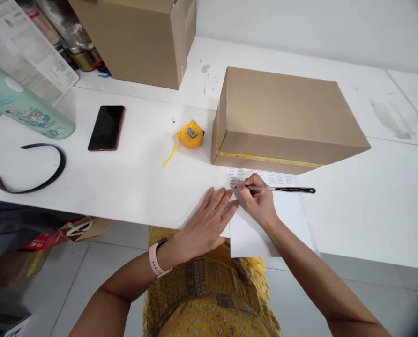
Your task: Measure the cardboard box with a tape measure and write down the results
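My right hand (255,200) grips a black pen (286,189), its tip on a sheet of paper (265,224) with small printed rows at its top. The sheet lies at the table's front edge and overhangs it slightly. My left hand (209,222) rests flat with fingers stretched out on the table, touching the paper's left edge; a pink watch sits on that wrist. A closed cardboard box (282,117) with yellow tape stands just behind the paper, covering its top edge.
A yellow tape measure (190,135) lies left of the box. Further left are a black phone (107,127), a black curved band (33,168) and a mint bottle (22,105). A larger cardboard box (138,37) stands at the back. Bags sit on the floor at left.
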Action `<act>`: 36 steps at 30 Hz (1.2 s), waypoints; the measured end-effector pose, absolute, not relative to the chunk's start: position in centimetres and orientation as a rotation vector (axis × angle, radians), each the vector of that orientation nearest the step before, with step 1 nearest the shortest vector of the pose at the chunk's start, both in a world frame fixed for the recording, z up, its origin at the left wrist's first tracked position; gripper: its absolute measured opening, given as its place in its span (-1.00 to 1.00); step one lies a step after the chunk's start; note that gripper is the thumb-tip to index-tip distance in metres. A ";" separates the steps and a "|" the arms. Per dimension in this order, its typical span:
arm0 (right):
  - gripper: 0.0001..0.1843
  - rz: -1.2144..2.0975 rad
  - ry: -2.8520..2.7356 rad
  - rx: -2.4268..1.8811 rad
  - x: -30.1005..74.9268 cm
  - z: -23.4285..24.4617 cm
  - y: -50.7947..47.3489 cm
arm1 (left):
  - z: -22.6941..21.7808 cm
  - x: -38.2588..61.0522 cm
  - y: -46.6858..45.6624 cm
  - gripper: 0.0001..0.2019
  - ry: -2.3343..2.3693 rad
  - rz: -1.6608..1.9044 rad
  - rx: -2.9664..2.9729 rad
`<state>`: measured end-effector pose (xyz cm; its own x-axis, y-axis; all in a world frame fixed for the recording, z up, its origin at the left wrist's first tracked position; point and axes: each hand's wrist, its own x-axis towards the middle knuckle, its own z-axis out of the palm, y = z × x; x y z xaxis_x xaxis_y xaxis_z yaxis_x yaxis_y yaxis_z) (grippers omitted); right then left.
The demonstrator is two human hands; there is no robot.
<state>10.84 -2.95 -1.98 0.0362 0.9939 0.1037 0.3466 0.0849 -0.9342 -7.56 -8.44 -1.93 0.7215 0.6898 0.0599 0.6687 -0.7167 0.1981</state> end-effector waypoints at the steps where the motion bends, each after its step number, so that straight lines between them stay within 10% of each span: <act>1: -0.77 0.912 -1.460 -1.416 10.8 -2.0 -3.0 | -1.9 -7.6 -8.4 0.04 1.098 0.192 2.765; 36: -0.77 0.903 -1.436 -1.458 10.8 -2.1 -2.9 | -2.1 -7.5 -8.4 0.02 1.105 0.207 2.771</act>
